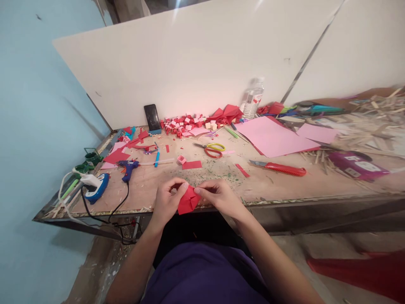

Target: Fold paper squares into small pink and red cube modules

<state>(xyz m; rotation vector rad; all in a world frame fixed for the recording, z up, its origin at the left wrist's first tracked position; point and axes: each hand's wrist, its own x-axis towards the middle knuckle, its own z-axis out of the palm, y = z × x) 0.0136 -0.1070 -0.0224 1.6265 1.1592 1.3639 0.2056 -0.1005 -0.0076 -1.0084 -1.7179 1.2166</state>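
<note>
A piece of red paper with crease lines is held up at the table's front edge. My left hand pinches its upper left part between thumb and fingers. On the other side, my right hand grips the upper right corner the same way. Just beyond the hands lie a flat red paper strip and a small pink folded paper box. Scissors with yellow and red handles rest farther back. To the right is a red utility knife with its blade out.
A blue glue gun and a power strip with cables stand left. Small red and pink paper cubes are heaped at the back, near a phone and a plastic bottle. Pink sheets and wood strips lie right.
</note>
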